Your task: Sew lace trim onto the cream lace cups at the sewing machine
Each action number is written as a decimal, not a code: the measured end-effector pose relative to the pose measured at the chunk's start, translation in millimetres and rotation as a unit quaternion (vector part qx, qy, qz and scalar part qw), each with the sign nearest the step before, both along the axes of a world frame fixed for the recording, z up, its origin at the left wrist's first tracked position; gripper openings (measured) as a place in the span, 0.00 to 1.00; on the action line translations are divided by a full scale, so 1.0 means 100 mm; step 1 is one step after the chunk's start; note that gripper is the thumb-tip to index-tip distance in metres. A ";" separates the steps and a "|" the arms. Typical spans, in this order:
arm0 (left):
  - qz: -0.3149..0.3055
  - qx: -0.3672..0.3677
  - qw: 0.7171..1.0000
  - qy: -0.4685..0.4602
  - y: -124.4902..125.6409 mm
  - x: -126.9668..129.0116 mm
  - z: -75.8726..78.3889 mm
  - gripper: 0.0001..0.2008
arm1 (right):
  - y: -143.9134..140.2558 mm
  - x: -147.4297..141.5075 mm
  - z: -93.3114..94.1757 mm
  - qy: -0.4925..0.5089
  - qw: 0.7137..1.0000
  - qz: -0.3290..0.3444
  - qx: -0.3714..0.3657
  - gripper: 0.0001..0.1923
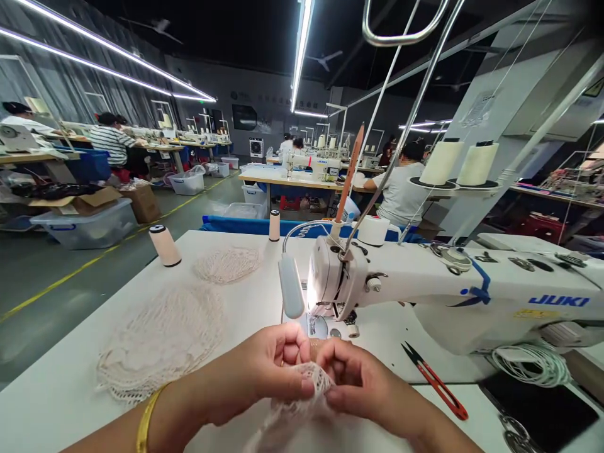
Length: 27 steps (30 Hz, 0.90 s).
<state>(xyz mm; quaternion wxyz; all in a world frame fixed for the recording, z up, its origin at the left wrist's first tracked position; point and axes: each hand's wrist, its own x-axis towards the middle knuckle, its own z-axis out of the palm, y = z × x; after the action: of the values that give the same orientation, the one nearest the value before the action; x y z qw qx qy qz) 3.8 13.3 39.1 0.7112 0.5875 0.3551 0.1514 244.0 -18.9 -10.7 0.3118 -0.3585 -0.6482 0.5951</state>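
Cream mesh piece (309, 384) pinched by left hand (264, 371) and right hand (363, 384), just before sewing machine (425, 289) needle | judged: not yet under the foot, stitching pending | mesh stack (160, 343) on table (56, 396), untouched | thread snips (436, 380) near right hand.

A white Juki sewing machine (472, 296) is set on the white table (70, 390), its lamp (291, 286) lit. Red thread snips (436, 380) are laid on the table below the machine arm. Two piles of cream mesh (163, 340) are spread to the left, with a thread spool (165, 245) standing behind them and a smaller spool (274, 225) further back. Two large thread cones (460, 163) are mounted on the stand. A coiled white cable (533, 362) is seen at the right. Other workers (113, 141) are seated at distant benches; bins (87, 226) are placed on the floor.
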 end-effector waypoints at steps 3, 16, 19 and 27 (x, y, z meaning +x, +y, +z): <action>-0.010 -0.030 0.999 -0.020 -0.01 -0.01 -0.07 0.27 | 0.01 0.05 0.08 0.045 0.998 0.018 -0.027 0.31; 0.070 0.230 0.964 0.112 0.04 0.07 -0.38 0.13 | -0.02 0.00 -0.03 -0.170 0.969 -0.104 0.144 0.11; 0.074 0.241 0.962 0.105 0.03 0.09 -0.42 0.13 | -0.03 -0.03 -0.09 -0.176 0.964 -0.117 0.161 0.13; 0.078 0.255 0.959 0.094 0.01 0.12 -0.41 0.14 | -0.02 -0.11 -0.14 -0.148 0.964 -0.138 0.170 0.14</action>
<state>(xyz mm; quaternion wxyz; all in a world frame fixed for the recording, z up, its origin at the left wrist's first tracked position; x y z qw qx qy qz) 15.7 14.1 -1.8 0.4872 0.7314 0.4147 0.2362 233.4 -21.1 -24.5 0.3481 -0.4706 -0.7227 0.3676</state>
